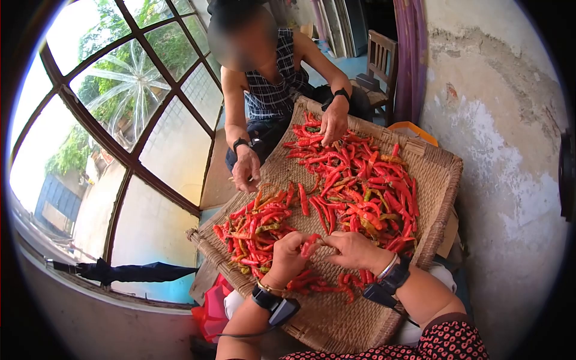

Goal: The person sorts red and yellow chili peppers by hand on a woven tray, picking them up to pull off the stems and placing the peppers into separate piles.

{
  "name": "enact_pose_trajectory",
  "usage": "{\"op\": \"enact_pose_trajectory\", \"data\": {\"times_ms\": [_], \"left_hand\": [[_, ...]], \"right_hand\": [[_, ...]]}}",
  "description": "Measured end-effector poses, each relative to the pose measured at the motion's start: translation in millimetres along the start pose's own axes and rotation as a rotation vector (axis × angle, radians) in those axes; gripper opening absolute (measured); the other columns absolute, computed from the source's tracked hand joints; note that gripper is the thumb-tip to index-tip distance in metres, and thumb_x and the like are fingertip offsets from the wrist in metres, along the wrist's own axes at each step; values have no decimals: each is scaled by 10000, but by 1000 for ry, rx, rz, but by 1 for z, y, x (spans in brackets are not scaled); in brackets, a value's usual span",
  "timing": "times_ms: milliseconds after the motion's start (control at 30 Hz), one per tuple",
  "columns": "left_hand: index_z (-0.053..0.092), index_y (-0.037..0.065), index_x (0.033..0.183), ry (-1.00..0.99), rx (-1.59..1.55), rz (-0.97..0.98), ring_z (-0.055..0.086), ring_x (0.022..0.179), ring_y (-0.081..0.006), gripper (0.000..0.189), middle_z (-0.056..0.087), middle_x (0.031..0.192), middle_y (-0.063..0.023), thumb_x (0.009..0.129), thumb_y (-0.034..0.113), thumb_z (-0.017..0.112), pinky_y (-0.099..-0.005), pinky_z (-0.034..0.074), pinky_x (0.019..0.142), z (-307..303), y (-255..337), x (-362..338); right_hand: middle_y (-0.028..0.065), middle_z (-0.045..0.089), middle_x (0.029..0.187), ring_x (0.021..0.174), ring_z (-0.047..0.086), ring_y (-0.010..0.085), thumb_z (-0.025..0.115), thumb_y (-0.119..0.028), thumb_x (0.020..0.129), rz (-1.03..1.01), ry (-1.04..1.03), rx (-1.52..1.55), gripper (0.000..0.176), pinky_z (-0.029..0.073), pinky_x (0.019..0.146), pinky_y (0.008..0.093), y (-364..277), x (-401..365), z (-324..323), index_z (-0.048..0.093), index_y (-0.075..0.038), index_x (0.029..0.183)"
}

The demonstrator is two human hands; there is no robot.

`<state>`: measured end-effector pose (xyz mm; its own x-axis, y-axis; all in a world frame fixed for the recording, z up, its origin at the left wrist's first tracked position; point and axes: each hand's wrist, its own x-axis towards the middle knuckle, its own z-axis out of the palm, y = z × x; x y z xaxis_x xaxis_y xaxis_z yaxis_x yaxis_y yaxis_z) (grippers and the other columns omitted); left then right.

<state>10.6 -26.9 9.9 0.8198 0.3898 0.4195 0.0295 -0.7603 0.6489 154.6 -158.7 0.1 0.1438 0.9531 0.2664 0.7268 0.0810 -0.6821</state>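
My left hand (288,257) is closed around a red chili pepper (310,245), held just above the woven tray (336,327). The thumb and fingers of my right hand (358,251) pinch together at the stem end of this same pepper. Both hands meet over the near part of the tray. A smaller heap of chili peppers (258,225), red with some yellowish and green ones, lies beyond my left hand. Past my right hand spreads a larger heap of red peppers (366,180). A few peppers lie under my wrists.
Across the tray sits another person (270,90), both hands over the peppers. A folded umbrella (138,272) lies along the window ledge at left. A red plastic bag (214,309) is below the tray's left edge. A wooden chair (382,69) stands behind; a worn wall (492,150) is at right.
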Motion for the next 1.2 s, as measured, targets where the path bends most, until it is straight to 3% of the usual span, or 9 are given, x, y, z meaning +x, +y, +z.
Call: {"op": "enact_pose_trajectory", "data": {"times_ms": [67,267,400,500,733,1000,1067,1167,1200], "left_hand": [[646,37,893,7,-418,-263,591,683,-108,137,631,762,-30,762,40,687,-235,474,621,2,6,-2],[641,24,930,-54,-760,-380,556,718,-59,106,622,792,10,825,39,640,-215,462,639,8,13,-7],[630,16,926,-7,-727,-370,559,712,-60,91,622,797,8,838,34,623,-211,464,638,6,12,-7],[600,32,829,80,-862,-485,521,614,-27,47,593,729,24,852,69,617,-168,428,547,3,3,-7],[588,59,788,-41,-783,-588,500,571,-14,137,580,684,37,875,163,602,-162,408,508,0,-5,-5],[605,54,979,-252,-860,-560,547,617,-43,131,604,748,30,865,119,607,-188,450,572,1,-7,-8],[603,57,975,-225,-805,-586,536,589,-49,119,596,717,18,872,117,594,-192,444,550,0,-7,-4],[590,49,936,91,-836,-664,512,539,-53,92,586,709,7,883,123,573,-189,424,497,-10,-26,7],[578,47,936,174,-867,-703,512,547,-59,118,586,717,-3,895,155,557,-188,414,485,-14,-29,14]], "right_hand": [[135,610,902,881,589,321,636,-308,781,19,-79,132,342,478,739,397,-9,2,-4,590,-58,1010],[145,636,797,783,607,341,657,-330,754,144,-301,215,345,473,703,403,-10,4,-1,626,-25,912],[155,627,725,717,620,311,653,-323,756,163,-211,273,320,477,670,386,-4,3,7,640,-26,873],[152,619,716,692,624,228,627,-312,778,316,-321,376,309,473,641,348,-2,3,1,642,-41,926],[177,624,743,734,620,308,602,-322,753,335,-493,199,321,466,662,392,1,1,-3,643,-39,899],[196,624,777,778,619,331,602,-328,748,340,-391,217,320,467,680,411,-7,2,-11,641,-41,884],[192,628,790,787,619,331,609,-337,746,361,-405,233,323,471,687,415,-5,1,-11,643,-46,881],[161,638,745,775,631,323,628,-346,750,375,-268,-233,295,489,707,427,-1,-6,-11,649,-57,807],[161,638,745,775,631,323,628,-346,750,377,-270,-229,295,489,707,427,0,-8,-12,649,-57,807]]}}
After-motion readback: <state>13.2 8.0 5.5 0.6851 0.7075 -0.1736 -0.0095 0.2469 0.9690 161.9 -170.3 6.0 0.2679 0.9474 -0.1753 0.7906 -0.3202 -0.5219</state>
